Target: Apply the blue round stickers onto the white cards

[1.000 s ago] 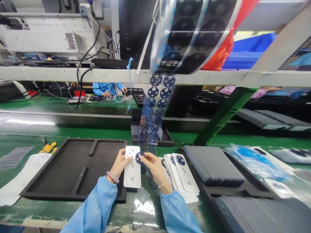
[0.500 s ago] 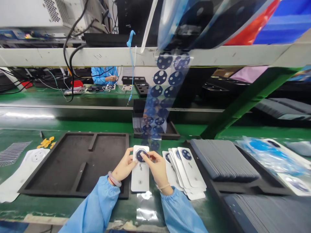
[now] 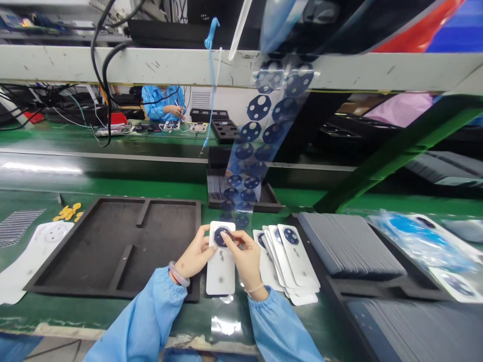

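Observation:
A white phone-shaped panel [image 3: 221, 274] with a dark round camera piece [image 3: 219, 236] near its top lies upright in view between my hands. My left hand [image 3: 196, 252] grips its left edge, thumb on the front. My right hand [image 3: 246, 255] is at the upper right, with fingertips pressed on the round piece. Just right of it, several similar white panels [image 3: 302, 256] with dark round pieces lie fanned in an overlapping pile. A clear strip [image 3: 251, 131] of dark round pieces hangs from the shelf down behind the panel.
An empty-looking black tray [image 3: 90, 251] lies left, with yellow pieces [image 3: 68, 212] and white sheets [image 3: 35, 251] beyond. Grey panels [image 3: 350, 246] fill a black tray at right, beside plastic bags [image 3: 422, 239]. A shelf beam [image 3: 169, 68] crosses above; a person in blue [image 3: 160, 103] works behind.
The view has shifted slightly, with the shelf beam now higher in the picture. Both hands keep their places on the panel, and my right fingertips still touch the round piece.

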`<state>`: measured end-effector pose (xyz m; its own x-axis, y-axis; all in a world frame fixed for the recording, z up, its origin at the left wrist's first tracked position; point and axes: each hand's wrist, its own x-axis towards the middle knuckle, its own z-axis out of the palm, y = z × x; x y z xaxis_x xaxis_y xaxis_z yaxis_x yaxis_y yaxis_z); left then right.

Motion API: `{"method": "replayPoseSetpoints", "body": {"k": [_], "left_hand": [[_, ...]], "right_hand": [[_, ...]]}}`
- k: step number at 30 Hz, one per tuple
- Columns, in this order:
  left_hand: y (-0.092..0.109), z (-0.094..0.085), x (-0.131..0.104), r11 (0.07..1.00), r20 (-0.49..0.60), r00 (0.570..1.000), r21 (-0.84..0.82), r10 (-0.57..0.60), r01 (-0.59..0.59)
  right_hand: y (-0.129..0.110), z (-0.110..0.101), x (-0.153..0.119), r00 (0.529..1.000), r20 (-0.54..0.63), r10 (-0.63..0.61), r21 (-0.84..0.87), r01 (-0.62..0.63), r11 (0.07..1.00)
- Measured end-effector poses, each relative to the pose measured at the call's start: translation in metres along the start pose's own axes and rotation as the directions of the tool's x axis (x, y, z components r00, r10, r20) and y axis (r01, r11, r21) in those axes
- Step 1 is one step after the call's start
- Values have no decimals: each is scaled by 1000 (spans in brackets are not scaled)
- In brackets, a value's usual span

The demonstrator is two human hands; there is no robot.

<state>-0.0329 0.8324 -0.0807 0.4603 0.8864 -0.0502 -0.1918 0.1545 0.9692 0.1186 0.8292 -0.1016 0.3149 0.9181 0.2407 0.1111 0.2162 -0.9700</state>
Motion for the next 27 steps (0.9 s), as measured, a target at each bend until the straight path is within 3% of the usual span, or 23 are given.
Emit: {"method": "replayPoseSetpoints", "body": {"k": [21,27], "left_hand": [[1,1,-1,1000,-31,999,14,-10,11],[3,4,-1,1000,-52,999,18,-9,10]], "right_hand": [[-1,1,-2,1000,-1,-30,-32,30,999],[-5,3,-6,984,-23,-175,-125,170,977]]}}
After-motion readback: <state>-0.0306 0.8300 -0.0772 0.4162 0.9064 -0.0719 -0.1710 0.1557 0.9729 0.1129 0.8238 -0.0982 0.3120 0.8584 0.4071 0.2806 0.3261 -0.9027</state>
